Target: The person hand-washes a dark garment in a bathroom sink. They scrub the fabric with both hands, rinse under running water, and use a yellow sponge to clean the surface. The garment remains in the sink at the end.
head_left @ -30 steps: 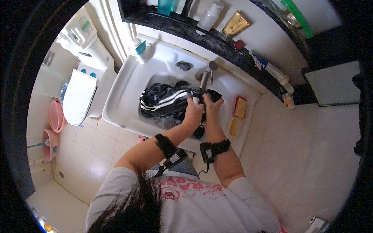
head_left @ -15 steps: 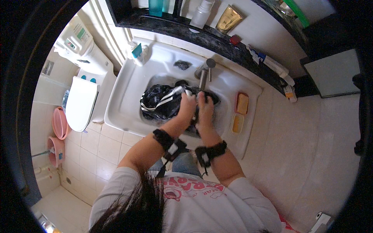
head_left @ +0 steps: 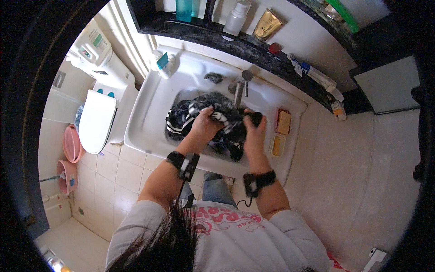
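Note:
A wet black garment with white stripes (head_left: 181, 119) lies bunched in the basin of the white sink (head_left: 144, 129), with suds around it. My left hand (head_left: 206, 124) is closed on a fold of the cloth near the middle of the basin. To the right, below the faucet (head_left: 239, 93), my right hand (head_left: 254, 129) grips another dark part of it. The cloth is stretched and lifted between the two hands, blurred by motion. Its exact kind cannot be made out.
Two soap bars in dishes, one orange-tan (head_left: 283, 122) and one yellow (head_left: 277, 144), sit on the sink's right rim. A dark scrubbing pad (head_left: 213, 78) lies behind the basin. A white bottle (head_left: 163, 65) stands at the back left corner. Left is a toilet (head_left: 97, 122).
My hands were close together near the faucet. They have moved apart, the left one leftward and the right one rightward, spreading the cloth between them.

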### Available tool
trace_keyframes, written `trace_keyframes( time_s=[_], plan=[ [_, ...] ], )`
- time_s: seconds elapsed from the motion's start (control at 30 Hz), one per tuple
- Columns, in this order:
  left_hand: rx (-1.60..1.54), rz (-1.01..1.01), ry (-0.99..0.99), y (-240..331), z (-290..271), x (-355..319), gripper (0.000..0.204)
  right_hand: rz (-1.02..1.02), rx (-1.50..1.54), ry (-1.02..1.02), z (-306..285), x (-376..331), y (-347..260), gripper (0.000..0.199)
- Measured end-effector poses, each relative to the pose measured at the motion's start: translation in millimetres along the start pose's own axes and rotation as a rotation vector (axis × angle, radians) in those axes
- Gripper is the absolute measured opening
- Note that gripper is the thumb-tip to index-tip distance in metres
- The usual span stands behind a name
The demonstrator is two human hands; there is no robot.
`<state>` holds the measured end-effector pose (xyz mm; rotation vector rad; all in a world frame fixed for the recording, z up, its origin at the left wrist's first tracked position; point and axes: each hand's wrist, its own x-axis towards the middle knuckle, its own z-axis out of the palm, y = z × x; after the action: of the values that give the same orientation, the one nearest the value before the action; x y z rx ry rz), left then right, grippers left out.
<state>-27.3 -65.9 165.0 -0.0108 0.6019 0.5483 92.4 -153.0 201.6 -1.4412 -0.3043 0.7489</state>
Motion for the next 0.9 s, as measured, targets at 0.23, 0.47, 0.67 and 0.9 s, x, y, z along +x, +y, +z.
trace_keyframes(
  time_s=[0.23, 0.47, 0.67, 0.9],
  plan=[
    [0.737, 0.298, 0.255, -38.2, -9.3, 39.4, 0.034, -0.309, -0.528, 0.162, 24.9, -7.2, 8.5, 0.04],
    [0.482, 0.295, 0.37, -44.8, 9.2, 26.3, 0.032, -0.337, -0.62, 0.089, 29.9, -12.3, -0.4, 0.049],
    [1.321, 0.657, 0.282, -50.9, 11.6, 15.4, 0.014, -0.171, -0.722, -0.056, 20.7, -5.0, 1.8, 0.051],
    [0.774, 0.312, 0.257, -53.8, 6.8, 19.3, 0.025, -0.131, -0.77, -0.084, -4.2, 4.6, 37.1, 0.045]
  ],
)
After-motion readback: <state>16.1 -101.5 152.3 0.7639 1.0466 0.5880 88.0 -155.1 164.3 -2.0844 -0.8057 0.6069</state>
